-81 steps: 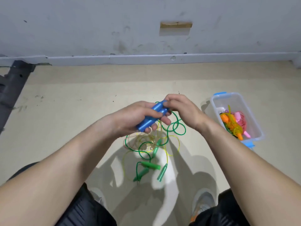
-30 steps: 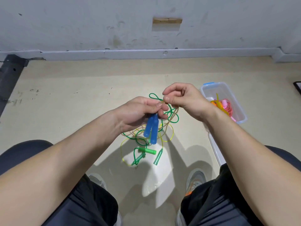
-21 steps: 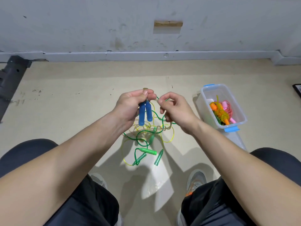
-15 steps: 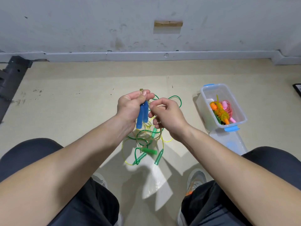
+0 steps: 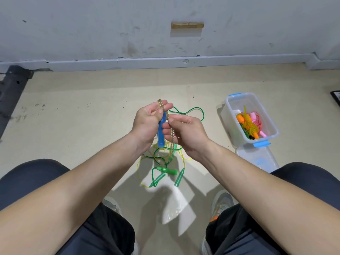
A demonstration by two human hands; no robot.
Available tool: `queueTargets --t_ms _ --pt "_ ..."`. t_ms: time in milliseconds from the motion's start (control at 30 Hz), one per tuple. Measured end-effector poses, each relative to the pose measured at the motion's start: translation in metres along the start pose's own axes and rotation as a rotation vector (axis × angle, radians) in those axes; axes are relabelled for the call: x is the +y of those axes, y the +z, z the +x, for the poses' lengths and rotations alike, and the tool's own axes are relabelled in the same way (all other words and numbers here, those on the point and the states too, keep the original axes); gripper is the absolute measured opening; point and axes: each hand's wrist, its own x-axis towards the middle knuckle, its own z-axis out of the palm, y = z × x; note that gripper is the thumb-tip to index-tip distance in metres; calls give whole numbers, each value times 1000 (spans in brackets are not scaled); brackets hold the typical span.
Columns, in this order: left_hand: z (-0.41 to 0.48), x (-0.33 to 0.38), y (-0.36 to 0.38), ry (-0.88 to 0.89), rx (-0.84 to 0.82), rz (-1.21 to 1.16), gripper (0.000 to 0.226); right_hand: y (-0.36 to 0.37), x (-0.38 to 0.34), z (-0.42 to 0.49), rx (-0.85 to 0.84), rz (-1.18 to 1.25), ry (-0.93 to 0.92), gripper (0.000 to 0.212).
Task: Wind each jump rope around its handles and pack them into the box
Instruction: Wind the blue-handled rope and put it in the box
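The right hand now pinches the beaded rope lower, beside the blue handles, which the left hand has turned upright from slanted.

The blue handles stand upright together, gripped in the left hand. Their clear amber rope (knobbly, like a string of beads) loops over their tops and runs down through the pinching right hand towards the floor. Below lies a tangle of green-handled ropes, thin green and yellow cords looped over one another, while the clear box with blue clips stands open to the right, holding orange and pink ropes.
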Motion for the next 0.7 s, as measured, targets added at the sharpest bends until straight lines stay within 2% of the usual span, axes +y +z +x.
queueTargets --t_ms 167,367,500,600,700 --pt "0 1 3 93 27 -7 28 6 1 -2 -14 33 -3 14" --pt "-5 1 8 -19 82 -104 28 13 16 -9 -18 -188 -6 15" --pt "-6 1 10 -62 80 -68 28 15 15 -9 34 -373 -133 17" --pt "-11 6 12 -65 57 -70 28 15 12 -10 72 -624 -275 19" --pt "-10 8 12 -92 78 -155 33 15 12 -13 89 -815 -397 16"
